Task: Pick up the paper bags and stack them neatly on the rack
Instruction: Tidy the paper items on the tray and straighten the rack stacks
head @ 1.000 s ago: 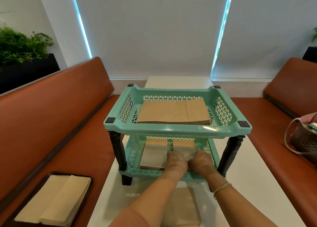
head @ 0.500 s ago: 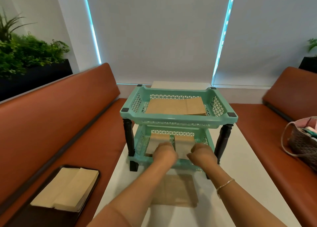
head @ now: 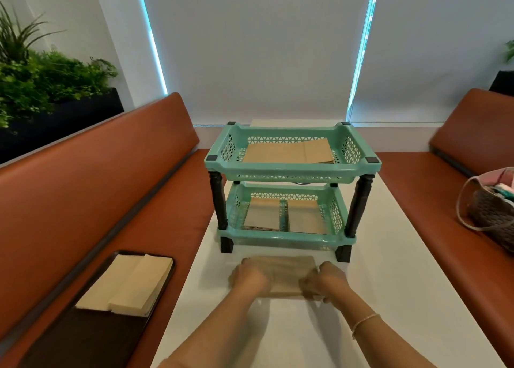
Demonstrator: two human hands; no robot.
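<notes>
Head view: left hand (head: 248, 280) and right hand (head: 322, 282) each grip a side edge of the flat paper bag stack (head: 286, 274) on the table (head: 389, 298), just before the rack (head: 292, 170). Likely light, floppy, slippery; hold both edges. Three stacks on the rack, two piles on the tray (head: 94, 331).

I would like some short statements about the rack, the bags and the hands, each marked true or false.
1. The rack has two tiers. True.
2. The lower tier holds one stack of bags. False: two stacks lie side by side.
3. Both hands, left hand and right hand, are on the paper bag on the table. True.
4. The upper tier is empty. False: flat bags lie in it.
</notes>
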